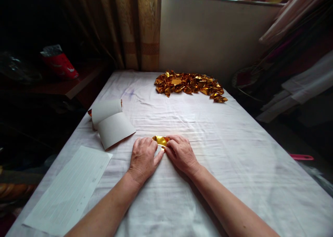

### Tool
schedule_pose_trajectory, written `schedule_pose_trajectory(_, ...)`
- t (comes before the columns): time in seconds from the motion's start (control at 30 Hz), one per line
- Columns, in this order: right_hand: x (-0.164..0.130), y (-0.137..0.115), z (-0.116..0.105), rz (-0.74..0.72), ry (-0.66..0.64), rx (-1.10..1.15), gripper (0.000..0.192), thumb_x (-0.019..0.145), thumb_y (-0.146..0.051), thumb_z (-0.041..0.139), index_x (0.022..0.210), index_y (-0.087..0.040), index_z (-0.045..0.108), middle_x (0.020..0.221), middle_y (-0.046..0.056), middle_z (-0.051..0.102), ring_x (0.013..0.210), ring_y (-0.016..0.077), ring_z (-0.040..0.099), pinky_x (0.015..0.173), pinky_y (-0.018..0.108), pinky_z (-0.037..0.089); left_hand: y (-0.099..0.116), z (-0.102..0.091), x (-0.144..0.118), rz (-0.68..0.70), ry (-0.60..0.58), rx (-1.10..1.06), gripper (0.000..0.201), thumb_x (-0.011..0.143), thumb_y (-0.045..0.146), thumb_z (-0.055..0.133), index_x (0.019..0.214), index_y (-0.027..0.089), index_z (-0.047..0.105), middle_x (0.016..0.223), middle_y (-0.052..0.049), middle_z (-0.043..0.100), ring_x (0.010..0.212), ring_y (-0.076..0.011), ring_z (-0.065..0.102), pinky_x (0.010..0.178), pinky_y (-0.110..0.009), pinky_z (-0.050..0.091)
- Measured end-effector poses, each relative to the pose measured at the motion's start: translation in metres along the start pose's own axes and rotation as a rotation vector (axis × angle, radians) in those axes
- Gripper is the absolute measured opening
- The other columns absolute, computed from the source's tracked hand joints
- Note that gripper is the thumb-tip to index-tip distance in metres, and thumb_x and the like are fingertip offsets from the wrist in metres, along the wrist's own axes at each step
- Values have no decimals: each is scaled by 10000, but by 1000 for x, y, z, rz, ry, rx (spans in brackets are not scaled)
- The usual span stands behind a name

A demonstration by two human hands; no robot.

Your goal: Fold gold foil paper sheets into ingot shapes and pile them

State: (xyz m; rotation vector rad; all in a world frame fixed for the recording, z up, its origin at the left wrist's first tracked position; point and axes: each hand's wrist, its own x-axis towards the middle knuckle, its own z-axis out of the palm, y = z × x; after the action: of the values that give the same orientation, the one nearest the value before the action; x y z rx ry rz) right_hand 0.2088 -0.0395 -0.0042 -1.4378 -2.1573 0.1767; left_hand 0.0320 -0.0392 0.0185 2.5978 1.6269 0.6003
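A small piece of shiny gold foil paper (pixel 161 140), folded into a narrow strip, lies between my two hands on the white cloth. My left hand (pixel 144 155) is closed on its left end, with the thumb stretched toward the near edge. On the right end, my right hand (pixel 181 152) pinches the foil, fingers bent and pressed together. Part of the foil is hidden under the fingers of both hands. A bit of white backing shows at its near side.
A heap of folded gold foil pieces (pixel 188 84) lies at the table's far end. Curled sheets with white backs (pixel 116 129) rest at the left, behind a lined paper sheet (pixel 70 192). A red packet (pixel 59 64) stands on a wooden side table (pixel 78 86). Clothes hang at the right.
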Motion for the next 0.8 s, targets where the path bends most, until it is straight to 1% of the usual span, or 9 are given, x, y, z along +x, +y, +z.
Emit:
schedule_pose_trajectory(0.2,1,-1,-1,16,-3,19,41,887,-254,618,870,-217,621,1179,62,662,1077,230,573,902,374,400,0,1,0,-4,-2,9,202,872,385,605,782,207,571,872,-53,598,876,-234,533,872,-405,397)
schedule_pose_trajectory(0.37,2,-1,-1,29,7,49,65,866,-264,646,870,-216,602,1159,66,670,1054,232,582,873,373,392,-1,3,-1,-7,-8,6,202,871,387,608,791,207,563,875,-51,594,891,-237,532,882,-407,396)
schedule_pose_trajectory(0.57,3,3,3,33,19,75,6,890,-223,596,889,-223,590,1141,66,674,1039,219,588,857,356,403,-2,4,-1,-2,-20,-1,189,850,374,634,796,210,558,885,-49,591,900,-238,529,882,-411,398)
schedule_pose_trajectory(0.7,2,5,4,-5,14,79,61,896,-200,563,946,-227,586,1160,73,665,1048,227,586,864,367,419,-1,3,-1,-5,-17,-7,183,843,363,646,792,212,556,876,-46,592,895,-238,531,872,-408,404)
schedule_pose_trajectory(0.8,0,5,4,-40,78,121,148,888,-163,533,1018,-227,562,1168,80,656,1060,226,593,884,378,441,-1,2,-1,-8,-13,-9,180,846,358,642,788,213,553,874,-45,593,894,-238,530,869,-406,405)
